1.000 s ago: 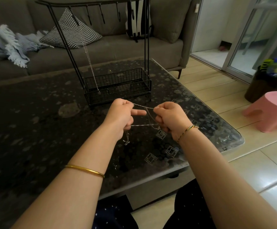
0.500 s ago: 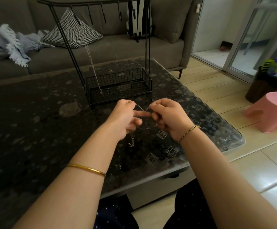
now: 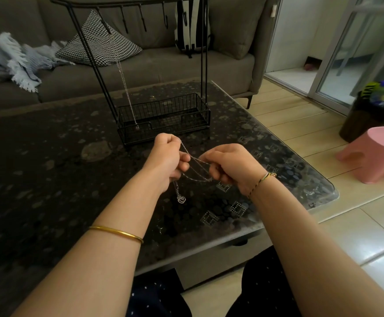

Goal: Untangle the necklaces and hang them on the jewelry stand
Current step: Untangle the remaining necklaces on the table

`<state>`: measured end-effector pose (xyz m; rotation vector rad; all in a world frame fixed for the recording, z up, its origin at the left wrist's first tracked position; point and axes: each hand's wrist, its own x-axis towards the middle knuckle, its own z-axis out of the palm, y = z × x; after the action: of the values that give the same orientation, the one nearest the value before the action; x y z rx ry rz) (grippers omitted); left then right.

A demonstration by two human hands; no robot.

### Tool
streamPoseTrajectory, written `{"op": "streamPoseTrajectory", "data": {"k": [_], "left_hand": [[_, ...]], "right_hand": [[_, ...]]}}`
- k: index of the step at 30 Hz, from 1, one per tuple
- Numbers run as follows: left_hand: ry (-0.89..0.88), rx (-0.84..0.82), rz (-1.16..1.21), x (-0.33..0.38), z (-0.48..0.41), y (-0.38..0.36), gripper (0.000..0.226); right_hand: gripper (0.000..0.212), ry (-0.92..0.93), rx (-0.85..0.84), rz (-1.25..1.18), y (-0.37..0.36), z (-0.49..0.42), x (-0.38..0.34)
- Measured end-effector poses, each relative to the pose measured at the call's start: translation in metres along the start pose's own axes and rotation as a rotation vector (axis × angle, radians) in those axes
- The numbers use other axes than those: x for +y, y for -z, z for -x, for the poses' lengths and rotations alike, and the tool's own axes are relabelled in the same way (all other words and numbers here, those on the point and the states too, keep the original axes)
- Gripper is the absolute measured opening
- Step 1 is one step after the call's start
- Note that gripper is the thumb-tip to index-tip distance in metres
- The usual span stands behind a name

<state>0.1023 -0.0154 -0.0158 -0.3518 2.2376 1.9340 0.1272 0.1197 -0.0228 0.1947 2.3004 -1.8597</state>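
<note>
A thin silver necklace [image 3: 195, 167] is strung in loops between my two hands above the dark table. My left hand [image 3: 167, 160] pinches its chain at the top, and a small silver pendant [image 3: 181, 199] dangles below that hand. My right hand [image 3: 231, 165] grips the other end of the loops with curled fingers. Behind my hands stands the black wire jewelry stand [image 3: 163, 115] with a basket base and a hook bar on top. A second silver necklace [image 3: 123, 78] hangs from a hook on the stand's left side, its end reaching down into the basket.
The dark speckled glass table [image 3: 49, 168] has its right edge and rounded corner close to my right hand. A grey sofa [image 3: 163, 65] with a checked cushion and a blue blanket lies behind. A pink stool [image 3: 374, 154] stands on the floor at right.
My hands came close together, then moved apart again with the left a little higher. The chain now sags in looser loops and the pendant hangs lower.
</note>
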Motion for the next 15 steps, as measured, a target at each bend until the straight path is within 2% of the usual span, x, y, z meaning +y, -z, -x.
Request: {"op": "streamPoseTrajectory", "data": {"k": [4, 10, 12, 15], "left_hand": [[-0.052, 0.040, -0.032, -0.0003, -0.0001, 0.0009, 0.012], [-0.154, 0.099, -0.121, -0.0007, 0.0015, 0.0015, 0.013], [-0.199, 0.114, -0.158, -0.0010, 0.0025, 0.0017, 0.013], [-0.241, 0.117, -0.214, -0.0019, 0.0030, 0.0018, 0.014]], "right_hand": [[0.023, 0.011, -0.109, 0.053, -0.0023, 0.0010, -0.0001], [0.021, 0.046, -0.182, 0.064, -0.0027, 0.0028, -0.0031], [0.020, 0.050, -0.157, 0.098, -0.0043, 0.0033, -0.0035], [0.017, 0.075, -0.019, 0.096, -0.0055, 0.0025, -0.0033]]}}
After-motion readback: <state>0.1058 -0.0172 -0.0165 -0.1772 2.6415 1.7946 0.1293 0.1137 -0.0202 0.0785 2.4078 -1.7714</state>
